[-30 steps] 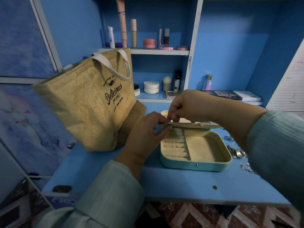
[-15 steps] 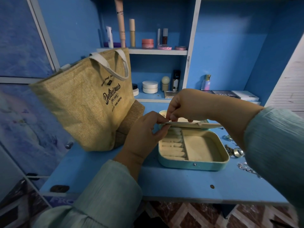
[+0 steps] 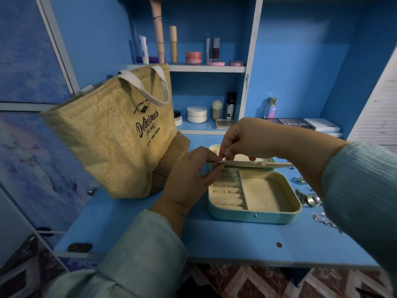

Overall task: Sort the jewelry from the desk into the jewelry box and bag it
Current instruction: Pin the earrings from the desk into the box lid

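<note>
Hands: left, right pinch jewelry box flap; jute bag left, jewelry right.

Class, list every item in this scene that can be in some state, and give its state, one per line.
jewelry box: open, compartments look empty
inner flap: held level by both hands
left hand: pinching the flap's edge
right hand: pinching at the flap
jute bag: upright, leaning
jewelry: loose on the desk
</note>
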Available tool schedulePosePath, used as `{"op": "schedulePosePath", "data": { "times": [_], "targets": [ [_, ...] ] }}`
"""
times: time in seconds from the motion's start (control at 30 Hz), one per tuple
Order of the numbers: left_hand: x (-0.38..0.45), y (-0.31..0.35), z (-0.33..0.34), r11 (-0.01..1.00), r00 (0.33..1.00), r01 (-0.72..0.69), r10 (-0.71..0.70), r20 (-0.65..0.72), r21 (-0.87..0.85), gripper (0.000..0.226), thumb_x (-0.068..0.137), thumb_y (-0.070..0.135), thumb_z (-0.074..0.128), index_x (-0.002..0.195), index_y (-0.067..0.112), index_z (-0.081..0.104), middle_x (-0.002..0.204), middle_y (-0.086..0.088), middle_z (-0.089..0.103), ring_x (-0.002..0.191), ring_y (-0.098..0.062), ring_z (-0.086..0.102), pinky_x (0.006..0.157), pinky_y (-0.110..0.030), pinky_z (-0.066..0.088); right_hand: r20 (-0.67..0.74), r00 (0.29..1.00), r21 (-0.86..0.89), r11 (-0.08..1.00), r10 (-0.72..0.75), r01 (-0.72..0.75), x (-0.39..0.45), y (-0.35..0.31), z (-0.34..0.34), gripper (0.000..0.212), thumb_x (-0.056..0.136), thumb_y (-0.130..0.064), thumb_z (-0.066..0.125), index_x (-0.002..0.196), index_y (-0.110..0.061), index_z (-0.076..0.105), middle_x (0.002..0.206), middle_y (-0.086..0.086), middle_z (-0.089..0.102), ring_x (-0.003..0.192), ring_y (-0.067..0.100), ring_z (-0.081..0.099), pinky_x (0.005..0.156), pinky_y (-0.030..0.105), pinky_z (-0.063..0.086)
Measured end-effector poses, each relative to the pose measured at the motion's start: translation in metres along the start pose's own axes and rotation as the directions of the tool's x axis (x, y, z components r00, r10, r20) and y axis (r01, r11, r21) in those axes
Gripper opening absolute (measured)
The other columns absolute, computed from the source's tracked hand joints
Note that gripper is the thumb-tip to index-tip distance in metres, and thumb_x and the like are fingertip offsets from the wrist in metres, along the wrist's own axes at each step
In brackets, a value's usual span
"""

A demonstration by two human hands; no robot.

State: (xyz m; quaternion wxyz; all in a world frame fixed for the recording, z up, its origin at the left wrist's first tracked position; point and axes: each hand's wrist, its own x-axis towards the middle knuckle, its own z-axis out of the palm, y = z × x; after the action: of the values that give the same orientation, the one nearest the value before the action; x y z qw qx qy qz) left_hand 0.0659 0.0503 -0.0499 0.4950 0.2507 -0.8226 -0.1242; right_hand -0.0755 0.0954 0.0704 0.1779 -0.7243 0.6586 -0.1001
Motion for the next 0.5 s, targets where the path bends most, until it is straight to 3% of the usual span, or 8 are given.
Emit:
{"op": "schedulePosePath", "data": {
  "times": [0.2, 0.5],
  "targets": [
    [-0.0008, -0.0006, 0.0004, 1.000, 1.000, -0.016, 0.016, -0.010, 0.023, 0.027, 0.082, 0.035, 0.052, 0.088, 0.010, 0.061, 0.085, 0.002, 0.063, 0.081, -0.001, 0.050, 0.074, -0.006, 0.038, -0.001, 1.000, -0.033, 0.999, -0.004, 0.004, 0.0010, 0.0013, 0.0025, 0.013, 0.089, -0.015, 0.059, 0.090, -0.023, 0.070, 0.076, -0.011, 0.064, 0.057, 0.006, 0.054, 0.041, 0.006, 0.041],
    [-0.0001, 0.0008, 0.0001, 0.999, 0.999, -0.033, 0.034, -0.021, 0.037, 0.023, 0.082, 0.033, 0.052, 0.088, 0.013, 0.062, 0.086, 0.013, 0.055, 0.081, 0.005, 0.046, 0.075, -0.002, 0.037, 0.030, 0.999, -0.121, 0.993, -0.011, 0.014, 0.0003, -0.0026, -0.0004, 0.012, 0.090, -0.017, 0.057, 0.089, -0.024, 0.067, 0.076, -0.012, 0.063, 0.058, 0.007, 0.054, 0.045, 0.008, 0.040]
  ]
}}
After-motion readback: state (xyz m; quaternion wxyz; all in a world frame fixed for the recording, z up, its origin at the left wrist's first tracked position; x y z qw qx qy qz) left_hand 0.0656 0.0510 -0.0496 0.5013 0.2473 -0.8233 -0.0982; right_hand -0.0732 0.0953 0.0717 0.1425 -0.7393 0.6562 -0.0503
